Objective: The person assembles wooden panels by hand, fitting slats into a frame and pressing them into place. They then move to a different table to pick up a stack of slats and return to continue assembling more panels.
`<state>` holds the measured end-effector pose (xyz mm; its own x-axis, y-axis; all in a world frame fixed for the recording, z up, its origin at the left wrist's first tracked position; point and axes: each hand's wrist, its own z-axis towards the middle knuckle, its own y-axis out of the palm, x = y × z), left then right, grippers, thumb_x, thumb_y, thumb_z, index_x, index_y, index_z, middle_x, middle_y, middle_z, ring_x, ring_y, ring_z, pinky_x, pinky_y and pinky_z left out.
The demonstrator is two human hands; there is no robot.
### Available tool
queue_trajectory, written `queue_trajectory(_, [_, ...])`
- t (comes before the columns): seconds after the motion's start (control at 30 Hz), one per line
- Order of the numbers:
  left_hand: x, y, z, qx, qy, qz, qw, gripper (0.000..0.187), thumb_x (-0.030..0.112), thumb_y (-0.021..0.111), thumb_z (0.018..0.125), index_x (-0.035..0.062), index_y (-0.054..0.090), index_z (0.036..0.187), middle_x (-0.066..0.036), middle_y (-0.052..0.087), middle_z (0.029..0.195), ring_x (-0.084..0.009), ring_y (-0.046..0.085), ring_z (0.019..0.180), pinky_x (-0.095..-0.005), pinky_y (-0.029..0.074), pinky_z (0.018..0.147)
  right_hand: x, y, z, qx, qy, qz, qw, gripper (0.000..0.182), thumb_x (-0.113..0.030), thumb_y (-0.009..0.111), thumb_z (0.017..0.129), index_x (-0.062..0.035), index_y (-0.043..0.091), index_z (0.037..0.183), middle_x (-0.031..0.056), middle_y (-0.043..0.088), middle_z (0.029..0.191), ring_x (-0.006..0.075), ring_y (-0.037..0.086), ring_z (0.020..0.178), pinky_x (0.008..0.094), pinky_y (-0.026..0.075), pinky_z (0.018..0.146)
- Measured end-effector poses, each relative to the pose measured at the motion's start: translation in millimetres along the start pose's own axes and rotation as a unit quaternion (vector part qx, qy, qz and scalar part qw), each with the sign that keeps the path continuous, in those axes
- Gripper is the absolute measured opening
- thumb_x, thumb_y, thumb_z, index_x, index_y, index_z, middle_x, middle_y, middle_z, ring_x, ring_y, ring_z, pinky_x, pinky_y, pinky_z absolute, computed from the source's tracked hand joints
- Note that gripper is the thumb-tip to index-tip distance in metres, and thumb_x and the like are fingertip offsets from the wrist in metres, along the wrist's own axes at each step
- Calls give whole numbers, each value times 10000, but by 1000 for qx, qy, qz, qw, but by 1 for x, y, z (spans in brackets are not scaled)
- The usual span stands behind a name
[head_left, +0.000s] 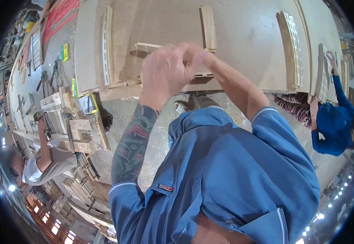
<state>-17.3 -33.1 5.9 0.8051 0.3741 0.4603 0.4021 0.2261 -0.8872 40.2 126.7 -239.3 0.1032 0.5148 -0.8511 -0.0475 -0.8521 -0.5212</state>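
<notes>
Head view: nearest is the blue shirt [226, 171], then both arms raised over the counter [246, 36]. The left hand [167, 71] and right hand [199, 55] meet, fingers curled together; whether they clamp anything I cannot tell. Just beyond them a wood strip [148, 47] lies on the counter, within easy reach. Farther off, slatted panels [293, 49] lie flat, and a co-worker [331, 122] steadies another.

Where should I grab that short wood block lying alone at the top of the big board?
Probably pinch the wood block across its two long sides, near the middle, coming straight down onto it. It lies flat on the board, narrow and long, with bare board on both sides.
</notes>
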Motion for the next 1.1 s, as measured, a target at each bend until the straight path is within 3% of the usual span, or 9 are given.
queue_trajectory(0.03, [1,-1,0,-1,4,-7,1000,600,612,519,932,64,741,1034,-175,719,960,-353,689,914,-423,547,743,2,1,-16,1,7,-4,1000,408,-377,624,907,-2,602,1064,159,670,958,346,634,886,421,511,803])
queue_trajectory(0.1, [4,-6,2,-24,-13,-3,1000,649,653,501,918,66,738,1062,-192,717,962,-369,688,913,-441,544,751,3,3,-44,248,13,212,945,301,-287,633,924,0,657,1013,131,697,895,276,641,779,362,504,699])
queue_trajectory(0.17, [1,-3,1,-19,-15,-5,1000,658,660,506,911,64,737,1066,-198,716,958,-376,687,911,-449,541,760,-53,-33,-97,209,139,199,947,261,-230,640,939,-7,689,1064,94,722,972,194,635,799,340,497,698])
queue_trajectory(0.27, [-2,1,-1,-5,-11,-11,1000,670,670,510,902,62,736,1071,-207,715,951,-386,686,911,-462,537,776,-54,-37,-132,142,154,216,954,271,-208,667,929,-14,698,1115,57,724,970,132,626,806,314,499,687])
queue_trajectory(0.4, [-3,1,-2,-5,4,-18,1000,660,669,509,905,73,738,1072,-209,716,937,-385,685,918,-454,535,784,-50,-17,-133,183,86,207,957,261,-191,698,899,-34,710,1107,80,730,934,153,640,780,309,496,656])
queue_trajectory(0.57, [-4,3,-2,-5,-2,-26,1000,653,654,514,912,61,738,1066,-203,720,937,-375,691,917,-432,536,773,-61,-13,-135,157,62,-117,979,235,-290,730,845,-173,741,1048,62,734,933,249,667,842,409,457,779])
queue_trajectory(0.77, [-6,5,-1,6,-9,-35,999,635,626,539,919,39,736,1063,-196,725,964,-355,698,932,-407,536,786,-62,-5,-134,176,4,-221,959,175,-287,698,863,-218,740,1019,38,717,873,240,655,832,406,389,777])
queue_trajectory(1.0, [-3,2,0,7,-9,-35,999,586,565,571,933,15,733,1053,-196,721,1017,-350,694,958,-396,534,814,-77,-10,-132,205,2,-155,966,183,-260,696,879,-190,736,1043,84,730,895,269,678,856,423,441,810])
queue_trajectory(1.1, [-4,5,3,1,-10,-26,1000,579,556,566,939,14,732,1056,-194,722,1020,-353,693,953,-392,535,812,-89,-14,-130,138,140,38,980,218,-263,700,887,-101,722,1032,134,731,912,323,693,843,427,505,759])
